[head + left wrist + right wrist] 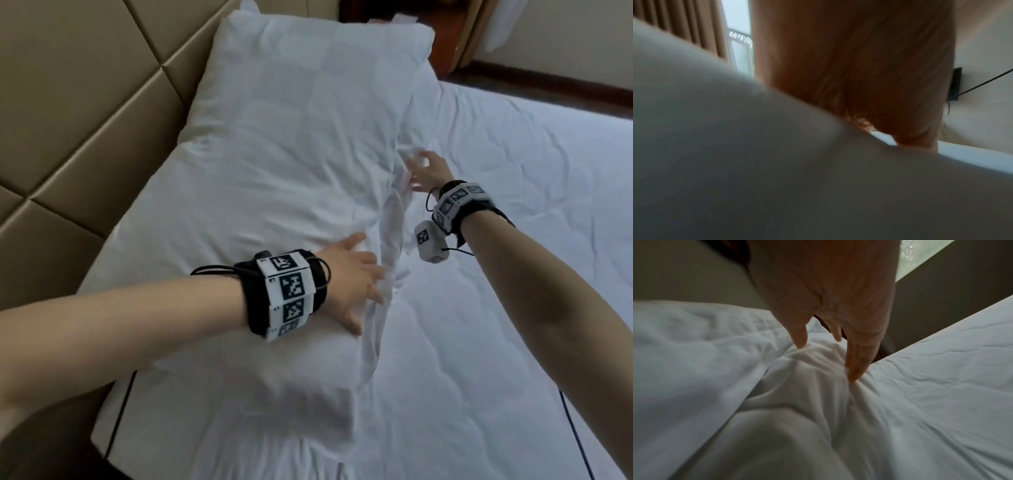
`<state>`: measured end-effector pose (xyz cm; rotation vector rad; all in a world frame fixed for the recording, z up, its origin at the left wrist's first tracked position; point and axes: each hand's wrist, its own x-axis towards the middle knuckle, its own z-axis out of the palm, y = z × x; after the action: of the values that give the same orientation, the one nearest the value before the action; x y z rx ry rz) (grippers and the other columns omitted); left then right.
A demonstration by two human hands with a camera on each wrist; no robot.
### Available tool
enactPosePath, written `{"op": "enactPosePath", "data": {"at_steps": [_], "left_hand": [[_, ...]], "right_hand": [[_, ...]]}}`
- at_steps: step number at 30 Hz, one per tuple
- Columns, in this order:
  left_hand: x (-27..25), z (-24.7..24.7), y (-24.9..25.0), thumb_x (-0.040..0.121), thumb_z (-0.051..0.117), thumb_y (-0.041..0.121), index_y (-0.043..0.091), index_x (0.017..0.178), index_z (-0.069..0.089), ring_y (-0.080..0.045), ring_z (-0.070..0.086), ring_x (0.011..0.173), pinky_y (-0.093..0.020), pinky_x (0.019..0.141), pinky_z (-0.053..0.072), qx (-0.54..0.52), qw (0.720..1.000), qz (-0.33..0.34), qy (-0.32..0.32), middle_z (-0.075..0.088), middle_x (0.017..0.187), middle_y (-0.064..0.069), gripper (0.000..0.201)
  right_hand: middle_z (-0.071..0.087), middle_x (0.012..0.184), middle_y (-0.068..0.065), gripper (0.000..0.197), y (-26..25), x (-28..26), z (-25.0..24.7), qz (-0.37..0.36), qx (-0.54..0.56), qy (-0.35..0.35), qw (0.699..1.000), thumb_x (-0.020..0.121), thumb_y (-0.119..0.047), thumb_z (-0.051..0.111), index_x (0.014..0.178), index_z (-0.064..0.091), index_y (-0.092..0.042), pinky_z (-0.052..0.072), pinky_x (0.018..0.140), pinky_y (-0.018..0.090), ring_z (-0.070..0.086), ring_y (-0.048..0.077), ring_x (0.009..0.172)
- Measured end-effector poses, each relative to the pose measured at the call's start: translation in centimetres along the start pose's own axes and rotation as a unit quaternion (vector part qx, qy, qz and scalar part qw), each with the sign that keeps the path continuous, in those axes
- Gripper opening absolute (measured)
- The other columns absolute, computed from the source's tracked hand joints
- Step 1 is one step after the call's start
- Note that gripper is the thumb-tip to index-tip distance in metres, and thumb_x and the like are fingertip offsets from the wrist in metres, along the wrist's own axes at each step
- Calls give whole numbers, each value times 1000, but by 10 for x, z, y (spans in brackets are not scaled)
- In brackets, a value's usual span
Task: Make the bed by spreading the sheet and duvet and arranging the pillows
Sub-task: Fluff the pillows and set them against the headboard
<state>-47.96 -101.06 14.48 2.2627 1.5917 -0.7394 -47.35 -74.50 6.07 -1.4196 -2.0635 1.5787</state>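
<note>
From the head view, a white pillow (301, 147) runs from the upper middle of the frame to the lower left beside the tan padded headboard (68, 113), with the white quilted duvet (513, 274) filling the right side; the left hand (349, 274) lies flat with straight fingers on the pillow's right edge at centre, and the right hand (424, 171), fingers spread and loose, touches the same edge higher up. The left wrist view shows blurred white pillow (735, 162) filling the lower frame under the palm (859, 65), with a brown curtain (684, 21) at upper left. The right wrist view shows straight fingers (855, 366) pressing into rumpled white fabric (807, 402) at centre, holding nothing.
</note>
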Motion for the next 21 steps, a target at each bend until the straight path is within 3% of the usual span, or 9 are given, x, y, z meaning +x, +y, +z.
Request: {"op": "enactPosePath", "data": {"at_steps": [2, 4, 6, 8, 9, 11, 15, 18, 21], "left_hand": [[10, 6, -9, 82, 44, 71, 41, 142, 34, -19, 14, 145, -53, 116, -5, 3, 999, 31, -27, 24, 155, 6, 68], [12, 15, -15, 83, 43, 71, 42, 138, 39, -20, 11, 146, -54, 115, -7, 4, 998, 41, -37, 28, 153, 8, 63], [11, 24, -17, 82, 44, 69, 40, 128, 51, -19, 17, 143, -54, 115, -7, -6, 999, 43, -30, 41, 143, 10, 55], [6, 30, -19, 83, 44, 68, 38, 122, 57, -18, 24, 139, -53, 116, -9, -21, 999, 42, -22, 50, 132, 11, 51], [4, 32, -19, 84, 44, 68, 37, 121, 58, -17, 25, 138, -52, 115, -12, -27, 999, 41, -22, 51, 129, 11, 50], [1, 35, -20, 85, 45, 65, 36, 122, 58, -17, 24, 138, -49, 112, -20, -46, 998, 39, -19, 52, 126, 9, 48], [6, 33, -22, 86, 44, 63, 36, 120, 58, -17, 24, 138, -46, 107, -28, -63, 997, 46, -27, 52, 125, 8, 46], [14, 30, -18, 87, 45, 62, 36, 121, 59, -17, 25, 138, -46, 111, -22, -65, 996, 53, -44, 53, 126, 7, 46], [12, 26, -20, 87, 49, 57, 35, 119, 61, -12, 28, 136, -45, 114, -15, -114, 991, 50, -45, 54, 125, 9, 41]], "right_hand": [[36, 147, 14, 79, -9, 28, -4, -8, -7, 30, 999, 88, -46, 57, 147, 24, -6, 46, 101, 46, 48, 26, 123], [29, 152, 14, 92, -21, 46, -1, 3, -5, 54, 999, 84, -53, 59, 148, 18, 0, 44, 104, 44, 41, 27, 133], [49, 131, 13, 80, -30, 59, 5, 32, 13, 53, 998, 84, -49, 62, 138, 35, 4, 52, 90, 36, 56, 26, 112], [55, 89, 6, 34, -38, 72, 12, 26, 13, 65, 997, 85, -32, 63, 100, 57, -2, 46, 59, 25, 55, 19, 78], [46, 72, 2, 21, -44, 77, 14, 1, 20, 92, 996, 85, -23, 62, 75, 51, -8, 36, 51, 23, 48, 17, 69], [28, 62, -3, 41, -58, 89, 6, -59, 37, 130, 989, 85, -11, 59, 59, 28, -17, 26, 47, 20, 33, 14, 58], [41, 72, 6, 33, -48, 103, -14, -75, -2, 146, 987, 78, -18, 68, 62, 40, -12, 33, 48, 25, 40, 13, 59], [51, 91, 7, 27, -14, 101, -4, 3, -40, 128, 991, 84, -27, 67, 89, 54, -3, 40, 67, 28, 54, 19, 84], [57, 93, 10, 48, -11, 83, 5, 41, -38, 76, 996, 85, -40, 64, 110, 59, 0, 39, 70, 27, 55, 23, 83]]}}
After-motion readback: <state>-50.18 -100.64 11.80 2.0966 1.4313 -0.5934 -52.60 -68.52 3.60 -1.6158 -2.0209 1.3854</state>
